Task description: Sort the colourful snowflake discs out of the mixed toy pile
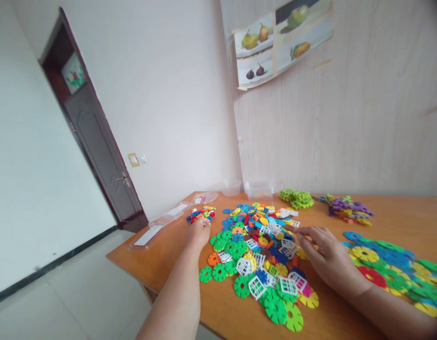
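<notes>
My left hand (200, 230) reaches to a small heap of little building blocks (200, 214) in red, blue, orange and white. Its fingers are curled together at the heap's near edge, and whatever they may hold is hidden. At the right side of the big mixed pile my right hand (321, 250) lies with fingers stretched to the left and the thumb apart. Its fingertips are close to a brown piece (289, 228). The pile mixes green notched discs (236, 248), white window-frame pieces (288, 285), and small coloured bricks.
More flat notched discs (377, 264) lie to the right. Lime-green pieces (296, 198) and purple pieces (351, 208) are stacked at the back. Clear plastic containers (259, 190) stand by the wall. Clear lids (160, 224) line the left edge of the wooden table (172, 259).
</notes>
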Available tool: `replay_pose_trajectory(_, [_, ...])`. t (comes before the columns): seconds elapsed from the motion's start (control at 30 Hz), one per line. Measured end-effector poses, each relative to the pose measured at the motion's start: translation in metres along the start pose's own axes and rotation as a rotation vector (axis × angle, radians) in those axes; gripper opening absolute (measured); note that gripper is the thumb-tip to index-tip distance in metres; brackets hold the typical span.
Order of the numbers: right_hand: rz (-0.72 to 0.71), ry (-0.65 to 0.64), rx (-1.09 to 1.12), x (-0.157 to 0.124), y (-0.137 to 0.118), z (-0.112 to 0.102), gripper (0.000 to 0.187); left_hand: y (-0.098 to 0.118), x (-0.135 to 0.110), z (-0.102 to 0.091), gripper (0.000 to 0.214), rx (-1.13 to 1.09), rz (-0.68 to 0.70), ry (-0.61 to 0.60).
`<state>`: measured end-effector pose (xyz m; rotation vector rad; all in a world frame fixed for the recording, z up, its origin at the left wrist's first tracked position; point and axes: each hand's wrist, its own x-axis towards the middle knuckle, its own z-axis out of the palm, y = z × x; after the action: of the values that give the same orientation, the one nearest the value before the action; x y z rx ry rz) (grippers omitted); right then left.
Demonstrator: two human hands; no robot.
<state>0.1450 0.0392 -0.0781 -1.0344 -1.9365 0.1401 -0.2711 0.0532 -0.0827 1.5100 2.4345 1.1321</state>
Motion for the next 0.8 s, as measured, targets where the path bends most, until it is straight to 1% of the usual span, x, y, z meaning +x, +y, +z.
replay_pose_trajectory(0.17, [0.01,0.024,0.014,0.0,0.002,0.001,0.027,0.003,0.0,0.0,0.019,-0.015,0.011,-0.014])
replay_pose_trajectory(0.37, [0.053,0.042,0.035,0.0,-0.001,0.0,0.029,0.002,0.0,0.0,0.024,-0.022,0.005,-0.02])
replay_pose_trajectory(0.47, [0.088,0.059,0.037,0.001,-0.001,0.0,0.028,0.005,0.0,-0.001,0.024,-0.021,0.008,-0.023])
replay_pose_trajectory(0.6, [0.137,0.079,0.041,0.004,-0.002,-0.006,0.027,0.016,-0.004,-0.006,0.024,0.005,0.086,0.003])
replay_pose_trajectory(0.67, [0.159,0.025,-0.003,0.006,-0.004,-0.014,0.026,0.025,-0.008,-0.009,0.024,-0.01,0.139,0.024])
replay_pose_trajectory(0.8, [0.22,-0.226,-0.205,0.009,-0.007,-0.029,0.024,0.047,-0.024,-0.012,0.024,-0.062,0.262,0.056])
